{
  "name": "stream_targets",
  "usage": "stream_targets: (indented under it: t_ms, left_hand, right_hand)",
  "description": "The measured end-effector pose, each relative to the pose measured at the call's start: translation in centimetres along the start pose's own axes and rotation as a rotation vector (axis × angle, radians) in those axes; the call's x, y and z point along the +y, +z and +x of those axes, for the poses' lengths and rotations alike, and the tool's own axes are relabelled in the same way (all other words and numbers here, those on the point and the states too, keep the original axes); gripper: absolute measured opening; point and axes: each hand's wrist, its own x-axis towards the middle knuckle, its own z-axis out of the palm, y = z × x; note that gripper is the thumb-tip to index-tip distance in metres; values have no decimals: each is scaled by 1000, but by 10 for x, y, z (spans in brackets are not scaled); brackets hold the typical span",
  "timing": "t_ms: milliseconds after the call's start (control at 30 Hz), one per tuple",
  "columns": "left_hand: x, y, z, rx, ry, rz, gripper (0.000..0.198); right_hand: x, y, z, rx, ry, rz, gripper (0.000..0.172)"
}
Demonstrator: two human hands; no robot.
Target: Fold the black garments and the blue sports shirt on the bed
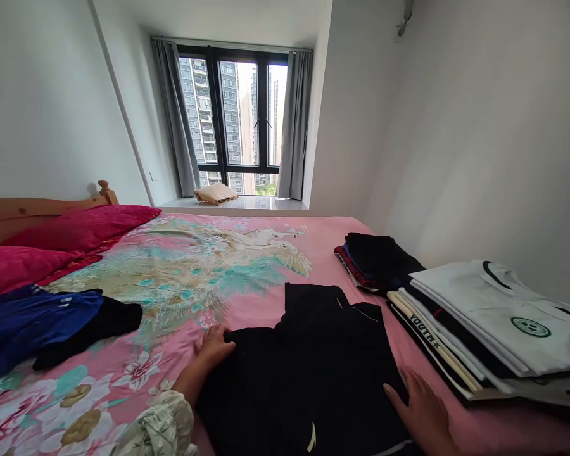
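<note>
Garment, black fabric (304, 373), flat on pink floral-sheeted bed (331, 244). Bare left hand (213, 348) at its left edge: grip loosely curled, cannot tell if holding. Bare right hand (422, 405), right edge: grip spread, nothing clasped.

A piece of clothing (285, 380) lies on the bed (330, 234) between the left hand (213, 347) and the right hand (420, 404). To its right are a near pile (489, 335) and, behind that, a far pile (377, 256) of clothes. Loose clothes (59, 320) lie far left, in front of 2 pillows (92, 228). Behind the bed, what may be a bag (216, 193) sits on the window sill (266, 202).
</note>
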Motion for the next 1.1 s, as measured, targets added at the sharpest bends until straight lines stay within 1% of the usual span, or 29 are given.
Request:
stream_targets:
  t_ms: [100,200,300,400,467,500,567,667,733,800,900,933,1000,1100]
  left_hand:
    - [-6,-5,5,-51,55,-149,12]
    - [-17,-13,4,-40,45,-268,6]
    - [-18,-22,8,42,-4,-326,6]
    - [-6,-37,22,163,-54,-373,10]
    - [3,-47,33,212,-83,-431,19]
    - [5,-51,36,209,-97,-466,25]
    - [6,-56,36,145,-134,-534,40]
    - [-8,-54,19,-44,-196,-596,57]
    - [-22,-50,3,-159,-207,-628,59]
    - [-34,-47,-13,-247,-198,-656,57]
    - [-40,-45,-30,-353,-194,-657,51]
    - [-38,-45,-34,-381,-187,-656,48]
    - [-31,-47,-43,-412,-149,-671,47]
    - [-20,-50,-55,-373,-56,-724,52]
  right_hand:
    - [2,0,-2,-21,-12,-42,72]
    - [-1,1,0,-45,-1,-67,63]
    - [-17,0,13,-50,-29,-51,57]
    - [-42,-2,39,-82,-67,99,55]
    - [-58,-3,59,-105,-27,226,54]
    - [-65,-2,69,-112,6,273,54]
    - [-74,1,84,-121,69,318,57]
    - [-75,6,94,-143,110,322,63]
    - [-71,6,92,-177,126,359,62]
    - [-64,2,87,-247,157,479,59]
    - [-53,-7,72,-380,215,709,53]
    - [-50,-9,67,-413,223,761,51]
    - [-45,-13,56,-455,217,787,48]
    - [-41,-15,42,-441,163,705,41]
